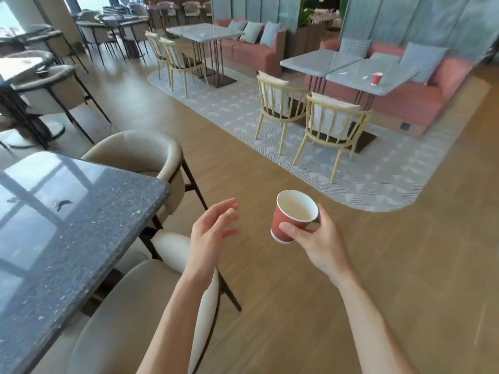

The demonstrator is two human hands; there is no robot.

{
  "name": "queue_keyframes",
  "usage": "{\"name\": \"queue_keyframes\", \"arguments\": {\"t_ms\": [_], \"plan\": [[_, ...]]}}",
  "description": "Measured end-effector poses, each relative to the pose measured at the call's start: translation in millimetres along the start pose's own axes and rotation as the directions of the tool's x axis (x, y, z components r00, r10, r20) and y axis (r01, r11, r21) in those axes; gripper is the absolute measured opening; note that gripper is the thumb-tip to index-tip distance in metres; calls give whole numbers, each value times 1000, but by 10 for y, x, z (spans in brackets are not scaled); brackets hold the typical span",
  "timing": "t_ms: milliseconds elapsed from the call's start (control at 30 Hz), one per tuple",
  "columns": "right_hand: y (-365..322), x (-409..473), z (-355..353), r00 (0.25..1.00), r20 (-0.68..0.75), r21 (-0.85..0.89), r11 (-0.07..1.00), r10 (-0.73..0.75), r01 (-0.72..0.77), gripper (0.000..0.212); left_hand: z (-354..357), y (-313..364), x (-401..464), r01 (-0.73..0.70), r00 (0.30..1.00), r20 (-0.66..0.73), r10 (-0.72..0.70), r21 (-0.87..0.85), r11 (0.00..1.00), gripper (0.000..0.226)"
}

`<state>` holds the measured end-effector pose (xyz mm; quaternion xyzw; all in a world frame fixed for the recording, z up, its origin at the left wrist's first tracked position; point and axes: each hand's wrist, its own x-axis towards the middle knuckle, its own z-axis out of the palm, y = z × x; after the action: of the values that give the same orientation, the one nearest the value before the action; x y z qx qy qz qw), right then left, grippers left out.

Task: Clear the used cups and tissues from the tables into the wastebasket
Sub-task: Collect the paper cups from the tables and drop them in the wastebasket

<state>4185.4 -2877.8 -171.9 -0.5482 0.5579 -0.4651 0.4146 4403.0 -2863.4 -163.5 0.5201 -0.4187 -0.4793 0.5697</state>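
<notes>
Café floor, right hand (320, 238) gripping one red cup (293, 215), second cup (377, 78) on far table (351, 74)

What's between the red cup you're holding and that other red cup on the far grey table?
In the head view, between the held red paper cup and the far red paper cup lie bare wooden floor, patterned grey rug and a yellow wooden chair.
</notes>
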Motion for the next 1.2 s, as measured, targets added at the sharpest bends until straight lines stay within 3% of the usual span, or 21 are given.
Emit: {"name": "queue_keyframes", "arguments": {"t_ms": [100,233,433,667,967,1200], "plan": [[31,233,-59,1000,-4,1,1000,7,-7,47,69,-40,228,-20,999,-36,19,-41,999,32],[74,699,-48,1000,-6,-15,1000,-4,4,50,162,-148,697,-57,997,-54,52,-94,994,25],[100,1819,185,999,-16,-70,997,-29,27,55,214,-198,1858,-115,992,-76,105,-145,983,34],[-100,3176,655,999,37,-98,995,-17,21,63,-67,-12,3233,-123,985,-133,110,-89,988,28],[2,4865,1257,992,117,13,999,-44,43,68,-254,-55,4629,-96,972,-227,63,-136,986,33],[105,6776,1746,968,228,76,993,-102,86,54,-117,-52,6269,-147,932,-344,110,-84,986,28]]}}
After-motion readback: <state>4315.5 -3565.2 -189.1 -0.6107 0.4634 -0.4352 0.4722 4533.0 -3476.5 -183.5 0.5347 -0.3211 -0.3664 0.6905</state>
